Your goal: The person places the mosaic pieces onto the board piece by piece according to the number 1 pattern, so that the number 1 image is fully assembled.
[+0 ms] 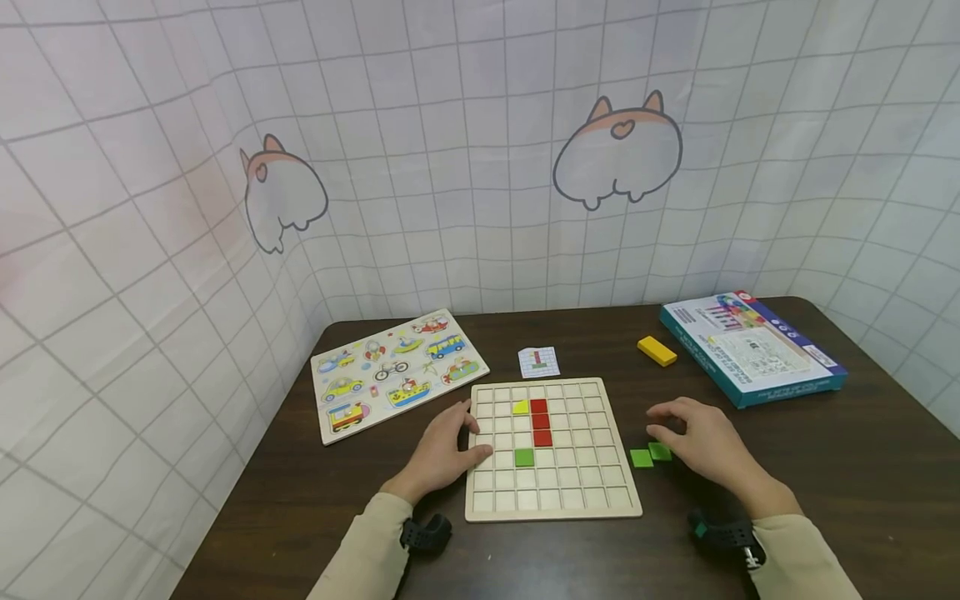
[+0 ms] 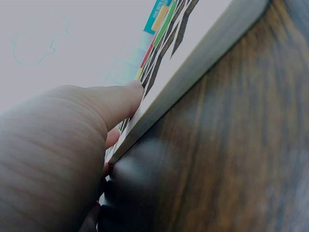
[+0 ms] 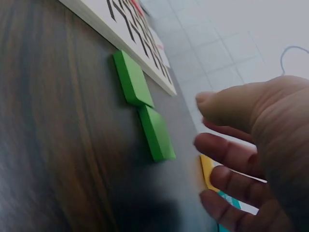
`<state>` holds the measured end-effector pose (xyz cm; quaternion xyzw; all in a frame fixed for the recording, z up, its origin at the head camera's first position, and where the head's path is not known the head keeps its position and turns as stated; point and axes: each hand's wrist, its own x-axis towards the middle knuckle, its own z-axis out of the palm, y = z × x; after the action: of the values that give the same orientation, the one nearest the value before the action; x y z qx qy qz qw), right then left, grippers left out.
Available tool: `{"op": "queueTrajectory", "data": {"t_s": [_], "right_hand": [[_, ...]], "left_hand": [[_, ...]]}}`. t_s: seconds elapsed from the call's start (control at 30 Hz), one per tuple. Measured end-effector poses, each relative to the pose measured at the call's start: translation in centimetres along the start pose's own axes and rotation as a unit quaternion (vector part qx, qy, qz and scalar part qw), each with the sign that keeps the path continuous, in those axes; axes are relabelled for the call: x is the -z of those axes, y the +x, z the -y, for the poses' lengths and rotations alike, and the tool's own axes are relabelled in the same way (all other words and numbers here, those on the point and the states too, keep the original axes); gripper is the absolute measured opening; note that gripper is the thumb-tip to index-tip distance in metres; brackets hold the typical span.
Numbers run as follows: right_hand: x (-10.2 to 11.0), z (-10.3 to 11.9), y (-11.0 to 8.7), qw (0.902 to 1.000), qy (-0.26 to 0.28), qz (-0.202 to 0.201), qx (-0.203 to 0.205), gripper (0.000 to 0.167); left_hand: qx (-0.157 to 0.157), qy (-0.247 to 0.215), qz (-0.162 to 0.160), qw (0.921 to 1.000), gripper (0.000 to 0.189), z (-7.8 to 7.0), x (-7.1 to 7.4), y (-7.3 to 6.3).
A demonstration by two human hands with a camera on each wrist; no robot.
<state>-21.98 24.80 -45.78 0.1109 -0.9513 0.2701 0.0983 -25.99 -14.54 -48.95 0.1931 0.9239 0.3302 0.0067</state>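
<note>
A square wooden grid board (image 1: 555,492) lies on the table. My left hand (image 1: 444,446) holds its left edge, with the thumb (image 2: 123,102) over the rim and the other fingers along the side. In the grid sit three red tiles (image 1: 541,422) in a column, a yellow piece (image 1: 521,407) with a slanted side at their upper left, and a green tile (image 1: 524,457) lower down. Right of the board lie two loose green tiles (image 3: 133,79), corner to corner. My right hand (image 1: 705,437) hovers beside them, fingers loosely bent and apart, holding nothing.
Behind the board lies a small pattern card (image 1: 538,362). A picture puzzle board (image 1: 397,375) with vehicles is at the back left. A yellow block (image 1: 657,351) lies near a flat teal-sided box (image 1: 750,346) at the back right. A white checked curtain (image 1: 480,167) surrounds the table.
</note>
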Motion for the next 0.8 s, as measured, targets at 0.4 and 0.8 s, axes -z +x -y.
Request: {"op": "queueTrajectory", "data": {"t_s": [0.4,0.8], "right_hand": [[1.1,-1.6,-0.3,0.9963,-0.003,0.085,-0.015,0.031],[1.4,-1.8,-0.6,0.9915,0.034,0.124,0.016,0.031]], "left_hand": [[0.002,-0.004,-0.001,1.0,0.027,-0.3,0.2,0.0],[0.009,-0.001,0.001,1.0,0.028,-0.4,0.2,-0.2]]}}
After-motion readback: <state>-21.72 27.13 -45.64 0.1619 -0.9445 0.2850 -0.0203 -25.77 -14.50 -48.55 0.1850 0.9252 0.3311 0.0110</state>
